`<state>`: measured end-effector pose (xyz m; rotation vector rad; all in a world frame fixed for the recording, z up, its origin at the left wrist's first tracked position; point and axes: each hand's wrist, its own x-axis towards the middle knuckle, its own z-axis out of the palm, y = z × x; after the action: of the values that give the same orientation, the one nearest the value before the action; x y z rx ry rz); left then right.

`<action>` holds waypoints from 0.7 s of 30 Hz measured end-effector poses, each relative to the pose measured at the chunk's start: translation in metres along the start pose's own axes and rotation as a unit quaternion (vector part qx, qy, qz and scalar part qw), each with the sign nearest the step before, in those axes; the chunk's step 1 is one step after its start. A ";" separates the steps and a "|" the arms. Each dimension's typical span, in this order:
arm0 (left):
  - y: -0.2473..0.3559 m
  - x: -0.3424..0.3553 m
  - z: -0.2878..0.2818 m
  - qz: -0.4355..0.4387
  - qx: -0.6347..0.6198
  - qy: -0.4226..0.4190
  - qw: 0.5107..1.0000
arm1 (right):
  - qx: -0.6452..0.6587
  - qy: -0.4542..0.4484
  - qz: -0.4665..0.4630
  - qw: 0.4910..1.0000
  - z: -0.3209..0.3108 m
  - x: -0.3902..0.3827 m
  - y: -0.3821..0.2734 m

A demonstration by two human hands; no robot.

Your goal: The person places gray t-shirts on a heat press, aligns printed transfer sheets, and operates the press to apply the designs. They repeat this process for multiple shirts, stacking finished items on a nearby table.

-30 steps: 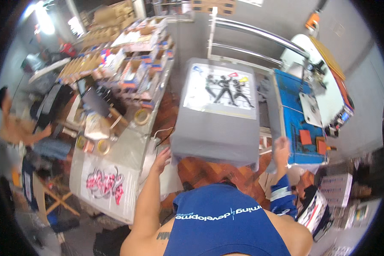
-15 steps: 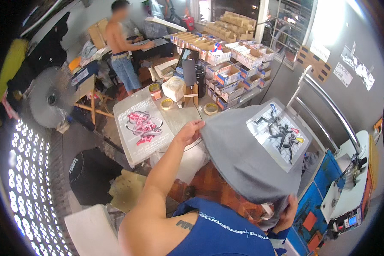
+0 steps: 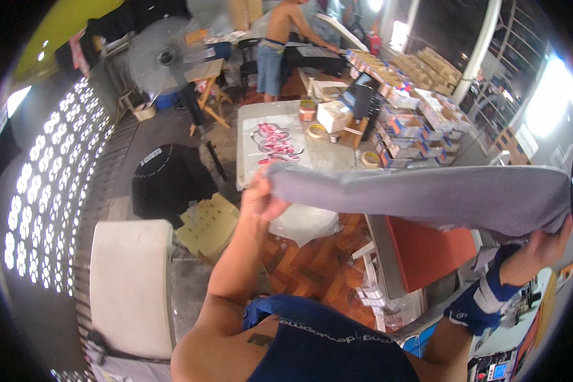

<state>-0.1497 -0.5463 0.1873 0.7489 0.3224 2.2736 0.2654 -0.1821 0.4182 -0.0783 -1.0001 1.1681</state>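
Note:
A grey T-shirt [image 3: 420, 194] hangs in the air, drawn out sideways between my two hands like a long folded band. Its left end is gripped by my left hand [image 3: 261, 198], in front of the table. At the far right, my right hand [image 3: 547, 245] is closed on the other end, with its fingers partly hidden and blurred. The print seen earlier on the shirt is out of sight. Below the cloth lies a flat red-orange pad [image 3: 430, 251]. Just beyond my left hand, a sheet with a red and black design [image 3: 277, 140] lies on the table [image 3: 251, 114].
Tape rolls [image 3: 316, 131] and a red-labelled tub [image 3: 307, 109] stand on the table. Stacked cardboard boxes [image 3: 420, 121] fill the back right. A white padded chair [image 3: 130, 286], black cloth [image 3: 172, 175] and fan [image 3: 165, 58] are at left. Another person [image 3: 280, 38] works behind.
The shirt has been lifted and pulled out sideways, hiding its print. My right hand has risen and moved right. The view has turned left, and the red-orange pad has come into sight.

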 end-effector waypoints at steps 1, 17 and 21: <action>0.030 -0.024 -0.001 0.031 0.037 0.038 0.998 | 0.004 -0.036 0.043 0.998 0.032 -0.001 0.008; 0.438 -0.464 0.172 0.667 0.505 0.197 0.511 | 0.315 -0.507 0.586 0.549 0.566 -0.426 0.192; 0.433 -0.555 0.151 0.589 0.498 0.524 0.362 | 0.192 -0.540 0.637 0.516 0.600 -0.589 0.233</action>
<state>0.0234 -1.2414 0.2588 -0.5841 2.7573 3.4142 -0.3355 -0.8010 0.2877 0.4239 -1.8020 3.0291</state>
